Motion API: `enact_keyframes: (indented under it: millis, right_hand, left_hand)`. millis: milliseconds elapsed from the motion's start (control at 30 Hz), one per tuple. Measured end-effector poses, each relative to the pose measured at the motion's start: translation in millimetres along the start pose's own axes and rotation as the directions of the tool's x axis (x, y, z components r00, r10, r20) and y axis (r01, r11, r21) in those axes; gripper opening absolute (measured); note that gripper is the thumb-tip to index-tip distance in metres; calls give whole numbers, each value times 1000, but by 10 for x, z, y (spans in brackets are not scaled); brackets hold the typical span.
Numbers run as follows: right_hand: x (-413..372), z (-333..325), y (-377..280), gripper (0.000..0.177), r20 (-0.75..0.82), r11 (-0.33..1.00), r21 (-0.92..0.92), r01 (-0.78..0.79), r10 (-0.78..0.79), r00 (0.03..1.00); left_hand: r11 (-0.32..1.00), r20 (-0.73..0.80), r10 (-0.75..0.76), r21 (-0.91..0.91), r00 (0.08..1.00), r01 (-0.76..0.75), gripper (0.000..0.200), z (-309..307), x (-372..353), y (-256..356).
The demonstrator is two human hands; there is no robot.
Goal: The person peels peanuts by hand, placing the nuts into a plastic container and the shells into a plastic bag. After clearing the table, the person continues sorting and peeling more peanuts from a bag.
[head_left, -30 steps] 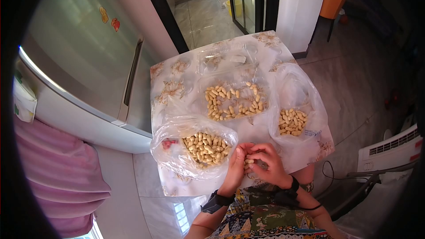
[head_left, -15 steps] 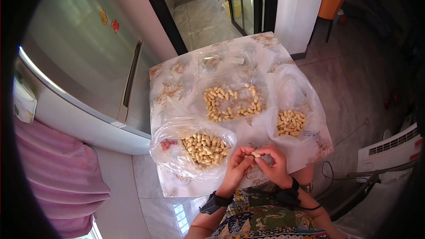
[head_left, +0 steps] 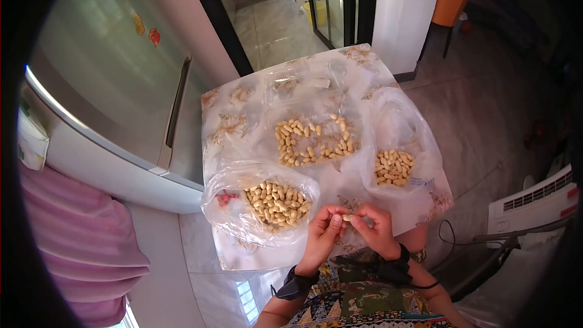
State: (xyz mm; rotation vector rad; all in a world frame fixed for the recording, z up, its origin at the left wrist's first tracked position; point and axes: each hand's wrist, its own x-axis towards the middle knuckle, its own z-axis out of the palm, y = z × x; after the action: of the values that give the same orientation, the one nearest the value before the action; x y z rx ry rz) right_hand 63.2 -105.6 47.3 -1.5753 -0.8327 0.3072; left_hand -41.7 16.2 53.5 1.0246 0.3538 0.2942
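Note:
Near the table's front edge, my left hand (head_left: 326, 231) and my right hand (head_left: 371, 228) meet, pinching a small peanut (head_left: 348, 217) between their fingertips. To the left, an open plastic bag (head_left: 214, 222) holds many peanuts (head_left: 276, 205) and something small and red (head_left: 226, 198). Behind my hands, a clear plastic tray (head_left: 316, 109) has peanuts (head_left: 290, 157) along its sides and front. A second plastic bag (head_left: 395, 109) on the right contains a smaller pile of peanuts (head_left: 395, 167).
The table (head_left: 440, 194) has a flowered cover. A refrigerator (head_left: 121, 85) stands at the left, above a pink cloth (head_left: 79, 249). An orange chair (head_left: 452, 0) is at the back right, and a white appliance (head_left: 528, 203) stands on the right.
The view has shifted slightly, so the table and bags appear a little further left. My fingers have moved slightly around the peanut, which both hands still hold.

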Motion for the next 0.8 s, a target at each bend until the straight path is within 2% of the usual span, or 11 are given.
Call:
enact_keyframes:
  millis: [133, 367, 467, 533, 567, 633, 667, 700, 733, 767, 800]
  right_hand:
    - [-36, 17, 42, 16, -7, 1000, -6, -27, 27, 1000]
    - [-64, 22, 42, 15, 2, 995, 40, -88, 88, 996]
    - [-87, 57, 62, 11, -32, 991, 87, -99, 102, 994]
    - [-63, 81, 45, 10, -62, 986, 131, -107, 116, 991]
    - [-28, 84, -9, 10, -79, 995, 81, -61, 68, 995]
    - [79, 107, -166, 11, -87, 999, 40, -16, 19, 996]
    - [177, 126, -280, 12, -49, 997, -21, 80, -81, 996]
    - [250, 158, -350, 14, -8, 981, -80, 177, -178, 984]
    - [289, 222, -338, 23, 40, 980, -48, 192, -191, 981]
    - [346, 282, -392, 23, 37, 980, -47, 194, -193, 981]
    - [417, 341, -466, 23, 59, 979, -20, 204, -202, 978]
  left_hand:
    - [1000, 41, -3, 6, 999, 3, 19, -6, -6, -37]
    - [998, 7, -21, 58, 1000, 21, 19, 0, -7, -81]
    - [995, -34, -90, -39, 995, 88, 24, -26, 8, -61]
    - [901, 75, -136, -406, 988, 155, 31, -128, 36, -90]
    - [902, 68, -132, -405, 989, 148, 31, -130, 32, -98]
    - [812, 14, -260, -538, 965, 227, 36, -128, -2, -127]
    - [723, 188, -185, -638, 965, 263, 38, -328, 13, -363]
    - [726, 185, -184, -636, 965, 261, 38, -308, -7, -357]
    - [740, 109, -257, -617, 960, 268, 39, -261, -26, -346]
    - [753, 31, -324, -597, 946, 277, 41, -237, -36, -338]
    - [661, 208, -182, -698, 961, 276, 43, -273, -23, -333]
